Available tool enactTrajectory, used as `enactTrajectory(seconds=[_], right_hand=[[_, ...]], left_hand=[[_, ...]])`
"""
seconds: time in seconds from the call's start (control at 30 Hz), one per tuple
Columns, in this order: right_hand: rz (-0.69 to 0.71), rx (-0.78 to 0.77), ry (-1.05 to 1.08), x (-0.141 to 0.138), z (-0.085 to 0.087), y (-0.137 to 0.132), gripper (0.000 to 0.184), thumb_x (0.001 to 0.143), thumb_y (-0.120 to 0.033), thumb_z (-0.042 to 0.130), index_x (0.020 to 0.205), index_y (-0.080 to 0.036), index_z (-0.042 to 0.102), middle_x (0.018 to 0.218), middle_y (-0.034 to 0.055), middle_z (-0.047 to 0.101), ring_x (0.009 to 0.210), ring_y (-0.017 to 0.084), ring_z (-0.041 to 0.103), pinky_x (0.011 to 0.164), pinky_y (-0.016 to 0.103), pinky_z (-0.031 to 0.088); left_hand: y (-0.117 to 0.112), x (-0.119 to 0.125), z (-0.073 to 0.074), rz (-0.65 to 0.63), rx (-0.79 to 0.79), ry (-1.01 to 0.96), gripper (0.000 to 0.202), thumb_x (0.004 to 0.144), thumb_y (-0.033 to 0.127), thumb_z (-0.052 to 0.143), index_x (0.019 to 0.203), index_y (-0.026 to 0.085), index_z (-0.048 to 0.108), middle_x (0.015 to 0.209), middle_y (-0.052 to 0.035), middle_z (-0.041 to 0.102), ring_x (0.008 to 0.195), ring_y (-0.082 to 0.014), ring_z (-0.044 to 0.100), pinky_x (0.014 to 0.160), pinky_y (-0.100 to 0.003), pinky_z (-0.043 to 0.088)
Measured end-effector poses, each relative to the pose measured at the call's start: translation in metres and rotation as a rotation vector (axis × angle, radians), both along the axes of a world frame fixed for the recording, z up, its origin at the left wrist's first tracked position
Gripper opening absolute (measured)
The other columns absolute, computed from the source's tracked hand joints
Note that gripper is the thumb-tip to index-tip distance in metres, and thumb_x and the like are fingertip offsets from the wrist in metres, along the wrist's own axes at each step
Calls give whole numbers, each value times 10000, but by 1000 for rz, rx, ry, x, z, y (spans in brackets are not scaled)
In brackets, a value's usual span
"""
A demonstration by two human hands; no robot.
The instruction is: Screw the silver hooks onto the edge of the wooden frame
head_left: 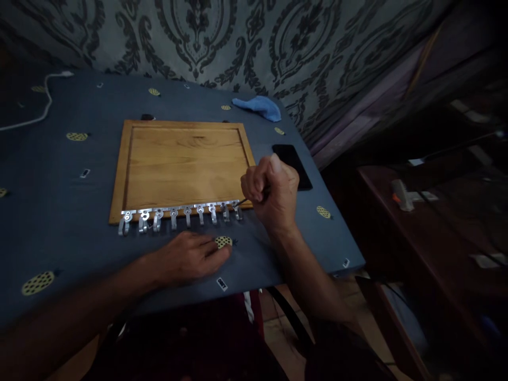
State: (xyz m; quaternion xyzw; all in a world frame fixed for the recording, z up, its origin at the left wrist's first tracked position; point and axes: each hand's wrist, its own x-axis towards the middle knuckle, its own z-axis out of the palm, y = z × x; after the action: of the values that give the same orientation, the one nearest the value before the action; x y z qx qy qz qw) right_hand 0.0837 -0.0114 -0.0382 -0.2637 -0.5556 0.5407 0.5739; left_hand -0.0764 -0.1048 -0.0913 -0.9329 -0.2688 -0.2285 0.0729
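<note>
Dark clothing lies nearest my camera, on the near side of the board, below the table's edge. I find the board flat on a blue-grey tablecloth printed with pineapples, its wooden frame surrounding a recessed panel. Along the board's near edge runs a metal rail, its hooks projecting past that edge towards me. At the board's near right corner I note my right hand closed in a fist around a thin tool; the handle is hidden by the fingers, and the shaft points to the last hook at the rail's right end. Whether the tip touches metal, I cannot tell. My left hand rests palm down on the tablecloth, just short of the board's near edge, fingers loosely bent and apart from the rail, with nothing visible in its grasp. Right of the board, partly behind the right fist, lies a black phone. Beyond the board's far right corner I record a crumpled blue rag; beyond its far left corner, a white cable. Patterned fabric rises behind the board.
</note>
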Motion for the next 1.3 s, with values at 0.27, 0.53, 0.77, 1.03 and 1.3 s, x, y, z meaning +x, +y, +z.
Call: enactTrajectory(seconds=[0.27,0.53,0.77,1.03,1.3], right_hand=[[-87,114,64,14,17,-7,578,907,-502,596,478,-233,317,414,-86,202,339,65,192,350,242,220],[-119,139,58,19,12,-4,580,900,-510,605,495,-236,295,422,-84,215,347,61,146,353,255,178],[-65,173,114,26,11,-11,558,934,-470,574,507,-227,310,442,-79,223,362,63,207,370,251,226],[37,108,241,24,5,-10,558,907,-426,625,482,-204,340,437,-88,234,364,44,195,376,239,173],[-1,80,198,24,1,-4,593,895,-511,614,471,-212,327,416,-91,240,357,46,200,363,233,200]], left_hand=[[-1,4,-6,0,-28,89,103,969,166,448,938,198,541,652,29,615,595,-118,574,478,-269,380],[-32,40,22,-159,-321,292,65,886,173,597,933,166,552,767,-32,654,664,-175,616,489,-296,388],[-42,70,34,-213,-491,325,138,872,203,663,937,173,546,792,-3,651,692,-157,621,480,-306,373],[-5,81,19,-187,-333,365,73,929,173,557,989,203,527,760,17,649,645,-163,615,444,-310,301],[26,66,-3,-197,-168,260,77,945,157,474,982,193,531,739,9,662,627,-147,605,442,-279,302]])
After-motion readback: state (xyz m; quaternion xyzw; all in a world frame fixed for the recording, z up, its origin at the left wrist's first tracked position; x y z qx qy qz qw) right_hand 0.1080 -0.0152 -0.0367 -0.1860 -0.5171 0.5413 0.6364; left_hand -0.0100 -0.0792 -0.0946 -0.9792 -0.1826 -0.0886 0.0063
